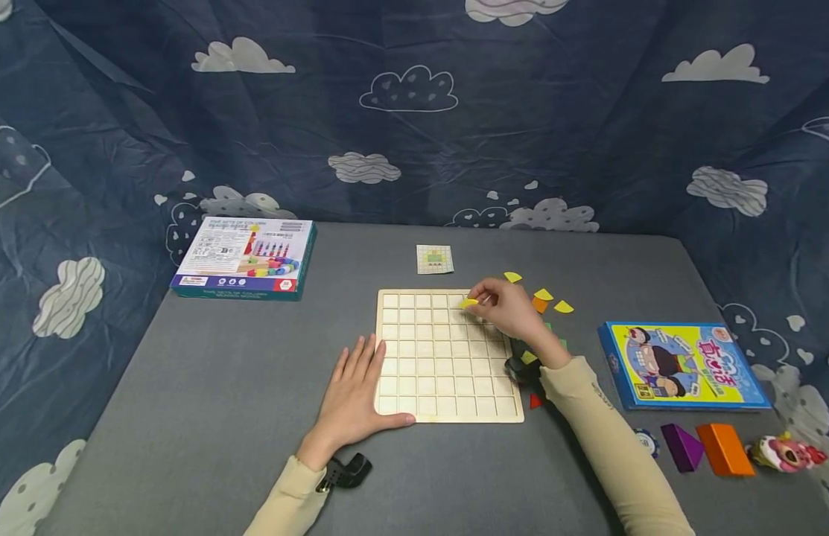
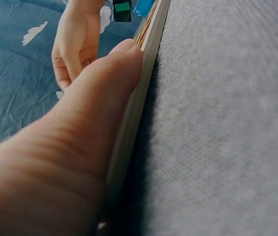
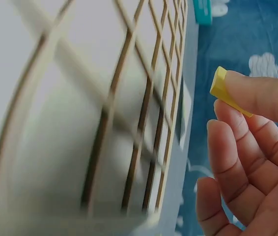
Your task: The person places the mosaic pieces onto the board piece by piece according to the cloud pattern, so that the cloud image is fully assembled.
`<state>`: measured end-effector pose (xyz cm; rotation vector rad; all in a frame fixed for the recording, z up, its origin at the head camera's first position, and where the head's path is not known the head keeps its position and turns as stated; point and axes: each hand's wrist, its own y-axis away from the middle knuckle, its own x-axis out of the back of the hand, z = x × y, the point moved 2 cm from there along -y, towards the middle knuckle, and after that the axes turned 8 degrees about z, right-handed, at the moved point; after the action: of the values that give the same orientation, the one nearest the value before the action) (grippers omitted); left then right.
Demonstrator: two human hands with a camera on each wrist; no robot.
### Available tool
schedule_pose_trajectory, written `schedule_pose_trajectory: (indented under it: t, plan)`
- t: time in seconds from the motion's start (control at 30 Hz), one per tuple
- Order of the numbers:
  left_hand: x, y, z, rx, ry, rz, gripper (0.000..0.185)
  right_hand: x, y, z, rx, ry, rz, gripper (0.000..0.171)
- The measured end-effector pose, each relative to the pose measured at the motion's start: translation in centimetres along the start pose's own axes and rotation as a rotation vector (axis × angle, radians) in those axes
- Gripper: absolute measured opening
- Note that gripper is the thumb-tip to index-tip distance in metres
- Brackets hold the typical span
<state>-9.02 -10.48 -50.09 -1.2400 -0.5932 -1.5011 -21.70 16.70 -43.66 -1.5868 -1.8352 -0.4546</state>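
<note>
A wooden grid board [image 1: 436, 367] with pale square cells lies in the middle of the table. My left hand [image 1: 350, 388] rests at its left front corner, fingers straight along the left side and thumb along the front edge. In the left wrist view the thumb [image 2: 114, 73] lies against the board's edge [image 2: 139, 93]. My right hand [image 1: 511, 309] is over the board's far right part, pinching a small yellow quarter-round piece [image 1: 468, 303] between thumb and fingertips. The right wrist view shows this yellow piece [image 3: 221, 86] held above the grid.
Loose yellow pieces [image 1: 564, 307], an orange piece [image 1: 540, 305] and a red triangle [image 1: 535, 401] lie right of the board. A pattern card [image 1: 434, 259] lies behind it. Boxes stand left [image 1: 243, 257] and right [image 1: 682, 365], with purple [image 1: 682, 448] and orange blocks [image 1: 725, 450] at front right.
</note>
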Motion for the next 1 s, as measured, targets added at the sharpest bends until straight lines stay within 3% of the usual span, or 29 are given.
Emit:
schedule_pose_trajectory:
  t: [0.33, 0.53, 0.7, 1.0]
  plan:
    - [-0.2, 0.0, 0.0, 0.013, -0.004, -0.015, 0.121, -3.4, -0.7, -2.4, 0.004, -0.050, -0.027, 0.010]
    - [-0.2, 0.0, -0.1, 0.014, -0.008, -0.013, 0.121, -4.8, -1.0, -3.3, 0.015, 0.036, -0.075, 0.005]
    - [-0.2, 0.0, -0.1, 0.012, -0.008, -0.011, 0.121, -5.4, -1.3, -3.5, 0.023, 0.100, -0.089, 0.004]
    - [-0.2, 0.0, -0.1, 0.006, -0.009, -0.002, 0.121, -5.6, -1.8, -3.6, 0.033, 0.111, -0.128, 0.006]
